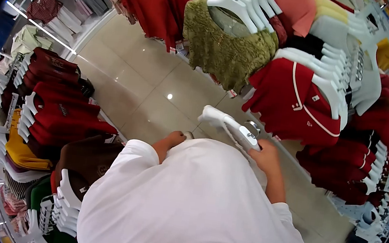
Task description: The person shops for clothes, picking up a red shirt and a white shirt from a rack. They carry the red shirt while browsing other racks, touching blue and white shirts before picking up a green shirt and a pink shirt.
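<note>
My right hand (264, 156) is closed around the near end of what looks like a white clothes hanger (237, 128), with a shiny metal hook (253, 126) above it. Pale cloth hangs below the hanger, partly hidden by my white shirt (194, 195). My left hand (171, 140) is low in front of my body with its fingers curled. What it may hold is hidden. A small greyish rounded shape (188, 134) shows just beyond its fingers. Nearest to the hanger on the right is a rack of red tops (299, 106) with white trim.
A green patterned top (229, 42) and red garments (153, 3) hang ahead. On my left is a rack with maroon tops (63, 111), a mustard top (24, 143) and white hangers (66, 198). A glossy tiled floor (146, 76) runs between the racks.
</note>
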### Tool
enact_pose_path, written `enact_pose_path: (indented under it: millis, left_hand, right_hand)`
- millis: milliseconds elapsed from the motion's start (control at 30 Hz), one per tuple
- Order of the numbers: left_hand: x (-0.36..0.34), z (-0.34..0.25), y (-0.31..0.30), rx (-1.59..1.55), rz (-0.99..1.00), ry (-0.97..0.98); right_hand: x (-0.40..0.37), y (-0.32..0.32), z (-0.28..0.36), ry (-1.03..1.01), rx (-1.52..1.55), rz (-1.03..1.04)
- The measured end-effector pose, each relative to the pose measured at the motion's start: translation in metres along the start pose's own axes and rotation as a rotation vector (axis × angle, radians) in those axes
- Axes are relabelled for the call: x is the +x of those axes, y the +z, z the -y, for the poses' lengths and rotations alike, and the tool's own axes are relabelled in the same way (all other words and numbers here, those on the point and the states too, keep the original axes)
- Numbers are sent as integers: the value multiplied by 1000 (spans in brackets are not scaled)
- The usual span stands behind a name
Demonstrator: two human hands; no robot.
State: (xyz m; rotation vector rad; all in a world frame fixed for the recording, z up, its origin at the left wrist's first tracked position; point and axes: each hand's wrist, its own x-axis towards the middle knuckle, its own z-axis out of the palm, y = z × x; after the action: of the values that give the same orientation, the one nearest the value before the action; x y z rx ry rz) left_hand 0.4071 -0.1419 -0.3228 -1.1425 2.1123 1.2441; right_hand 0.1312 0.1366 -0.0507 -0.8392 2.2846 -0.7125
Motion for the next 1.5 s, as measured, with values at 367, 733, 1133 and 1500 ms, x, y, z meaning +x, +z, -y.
enact_pose_path:
  millis: [367, 733, 1133, 1500]
  left_hand:
    - [-21, 36, -96, -729, -122, -269]
    - [-73, -85, -190, -1149, 388, 260]
    - [-77, -170, -197, -1233, 655, 409]
    - [-69, -173, -241, -1426, 366, 471]
  right_hand:
    - [59, 41, 100, -119, -70, 36]
    - [87, 61, 160, -174, -62, 15]
    - [114, 67, 192, -305, 1, 98]
    - [250, -56, 196, -535, -11, -594]
